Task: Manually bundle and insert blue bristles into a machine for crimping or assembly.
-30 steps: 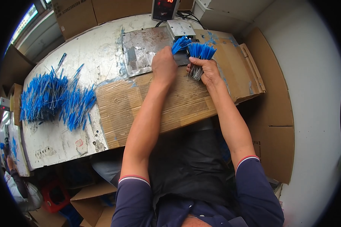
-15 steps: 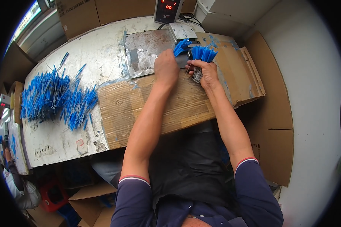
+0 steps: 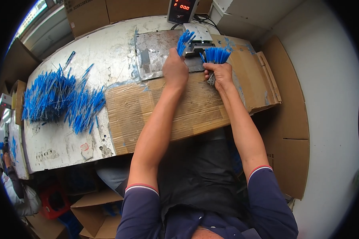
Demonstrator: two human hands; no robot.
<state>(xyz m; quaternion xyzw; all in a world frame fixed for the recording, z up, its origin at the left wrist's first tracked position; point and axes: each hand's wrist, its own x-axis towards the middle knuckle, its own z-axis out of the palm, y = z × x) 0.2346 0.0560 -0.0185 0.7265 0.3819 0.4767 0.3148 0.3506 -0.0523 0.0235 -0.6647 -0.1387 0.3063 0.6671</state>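
My left hand (image 3: 175,71) is closed round a small bunch of thin blue-tipped wire brushes (image 3: 184,42), their blue ends sticking up past the fingers. To its right, my right hand (image 3: 222,74) grips a thicker bundle of blue-tipped wire brushes (image 3: 217,55), with bare wire stems showing below the thumb. Between and just beyond the hands sits a small metal device (image 3: 198,35) with a dark front part. The left hand is over the near edge of a worn metal plate (image 3: 157,49). A large loose pile of the same brushes (image 3: 50,95) lies on the left.
Flattened cardboard (image 3: 147,115) covers the near part of the white table (image 3: 68,149). A box with a red digital display (image 3: 181,11) stands at the back, cables beside it. Cardboard panels and a white wall (image 3: 335,119) close off the right. Another person's arm (image 3: 12,169) shows far left.
My left hand has drawn slightly back from the metal device, its bunch now more upright. The right hand has moved slightly right and its bundle stays in the grip. The view has shifted a little.
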